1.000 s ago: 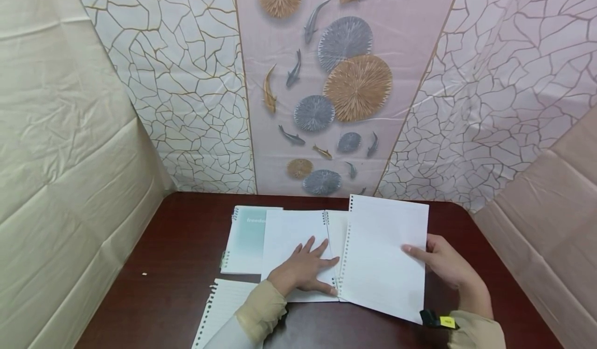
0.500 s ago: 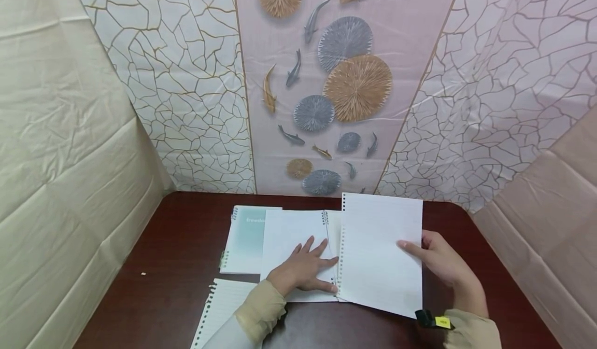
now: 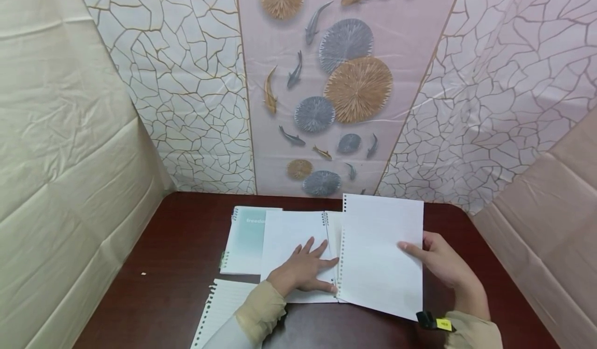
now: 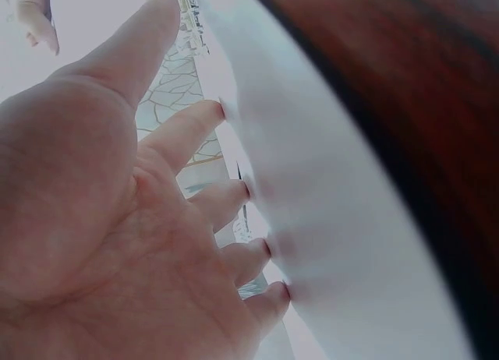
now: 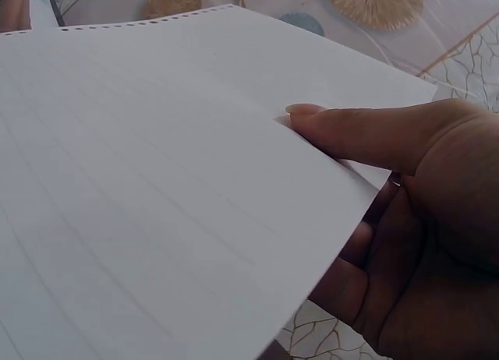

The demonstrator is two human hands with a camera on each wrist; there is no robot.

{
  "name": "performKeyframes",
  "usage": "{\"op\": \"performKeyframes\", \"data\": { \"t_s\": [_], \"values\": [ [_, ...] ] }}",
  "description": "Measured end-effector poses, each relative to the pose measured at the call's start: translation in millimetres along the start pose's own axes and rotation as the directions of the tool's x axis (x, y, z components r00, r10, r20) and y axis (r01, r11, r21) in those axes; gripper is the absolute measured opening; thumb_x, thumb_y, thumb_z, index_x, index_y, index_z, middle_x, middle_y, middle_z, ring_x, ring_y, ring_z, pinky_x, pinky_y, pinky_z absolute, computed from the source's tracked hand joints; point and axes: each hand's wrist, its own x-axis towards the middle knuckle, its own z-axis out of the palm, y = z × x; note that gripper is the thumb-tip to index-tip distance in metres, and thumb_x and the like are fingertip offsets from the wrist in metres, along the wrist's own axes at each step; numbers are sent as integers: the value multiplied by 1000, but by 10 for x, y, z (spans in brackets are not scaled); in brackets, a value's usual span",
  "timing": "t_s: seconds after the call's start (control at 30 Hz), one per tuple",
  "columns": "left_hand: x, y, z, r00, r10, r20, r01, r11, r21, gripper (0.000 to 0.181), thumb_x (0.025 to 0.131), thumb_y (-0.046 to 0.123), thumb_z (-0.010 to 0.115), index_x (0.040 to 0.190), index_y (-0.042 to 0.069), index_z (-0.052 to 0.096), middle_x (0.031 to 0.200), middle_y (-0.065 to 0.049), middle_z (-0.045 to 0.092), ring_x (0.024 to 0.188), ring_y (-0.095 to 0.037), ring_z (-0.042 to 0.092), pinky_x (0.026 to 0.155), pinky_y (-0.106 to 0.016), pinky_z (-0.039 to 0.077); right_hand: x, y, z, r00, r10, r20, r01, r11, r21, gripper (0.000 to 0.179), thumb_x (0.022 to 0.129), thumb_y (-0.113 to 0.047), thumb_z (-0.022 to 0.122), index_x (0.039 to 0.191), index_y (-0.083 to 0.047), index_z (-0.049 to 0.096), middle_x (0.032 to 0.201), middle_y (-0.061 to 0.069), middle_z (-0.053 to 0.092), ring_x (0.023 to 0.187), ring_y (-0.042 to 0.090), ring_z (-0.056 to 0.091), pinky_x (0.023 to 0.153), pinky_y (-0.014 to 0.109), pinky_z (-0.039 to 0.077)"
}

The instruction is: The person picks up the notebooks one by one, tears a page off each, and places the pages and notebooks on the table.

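Observation:
My right hand (image 3: 445, 263) pinches the right edge of a white sheet of paper (image 3: 380, 245), with the thumb on top and the fingers behind. A row of punched holes runs down the sheet's left edge, and faint ruled lines show in the right wrist view. The sheet is raised over the right side of an open spiral notebook (image 3: 290, 235), hiding most of that side. My left hand (image 3: 305, 270) spreads over the notebook's left page, its thumb beside the coil binding. In the left wrist view, the fingertips (image 4: 234, 190) touch the page while the palm stays off it.
A green-and-white spiral notebook (image 3: 247, 242) lies at the left, partly under the open one. Nearer me is a lined sheet with torn holes (image 3: 224, 302), partly covered by my left sleeve. A tiny white scrap (image 3: 143, 274) lies on the dark red table (image 3: 154, 235).
My right hand and the sheet shifted slightly left between the first two frames, towards the notebook's binding, and have hardly moved since. The left hand stays in place.

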Motion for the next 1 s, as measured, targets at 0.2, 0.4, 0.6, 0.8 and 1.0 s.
{"op": "performKeyframes", "data": {
  "t_s": [0.2, 0.4, 0.6, 0.8, 1.0],
  "values": [
    [-123, 125, -193, 1000, -17, 20, 18, 1000, -7, 78, 91, 77, 63, 160, 43, 47, 176, -6, 21, 162, -42, 12, 126, -61, 23, -8, 22, -4, 1000, 26, 8, -26, 1000, 13, 46, 105, -26, 69, 131, 11, 62, 101, 16, 78, 83, 23, 75, 72, 36, 62],
    [-184, 208, -311, 999, -44, 23, 43, 999, 12, 76, 91, 73, 66, 158, 41, 50, 175, -6, 25, 161, -41, 16, 126, -58, 25, -4, 17, -13, 1000, 21, 1, -21, 1000, 4, 44, 105, -25, 69, 129, 12, 63, 100, 16, 78, 83, 23, 75, 71, 36, 62],
    [-173, 190, -302, 999, -43, 26, 43, 999, 20, 77, 91, 73, 66, 158, 41, 50, 175, -5, 24, 161, -41, 15, 126, -59, 25, 0, 0, -8, 1000, 19, -1, -19, 1000, -5, 44, 105, -25, 69, 129, 12, 63, 100, 16, 78, 83, 23, 75, 71, 36, 62],
    [-107, 106, -184, 1000, -17, 15, 17, 1000, -5, 79, 90, 77, 64, 160, 42, 47, 177, -6, 20, 161, -44, 12, 125, -62, 23, -4, -14, 4, 1000, 17, 1, -17, 1000, -8, 45, 105, -25, 69, 131, 12, 63, 101, 16, 78, 84, 23, 75, 72, 35, 62],
    [-15, 25, -53, 1000, -13, 16, 13, 1000, 8, 81, 88, 80, 62, 160, 45, 46, 177, -5, 18, 162, -43, 10, 125, -64, 22, 2, -19, 8, 1000, 1, -12, -1, 1000, -24, 43, 106, -25, 69, 128, 11, 65, 99, 15, 78, 82, 22, 74, 71, 35, 61]
  ]
}}
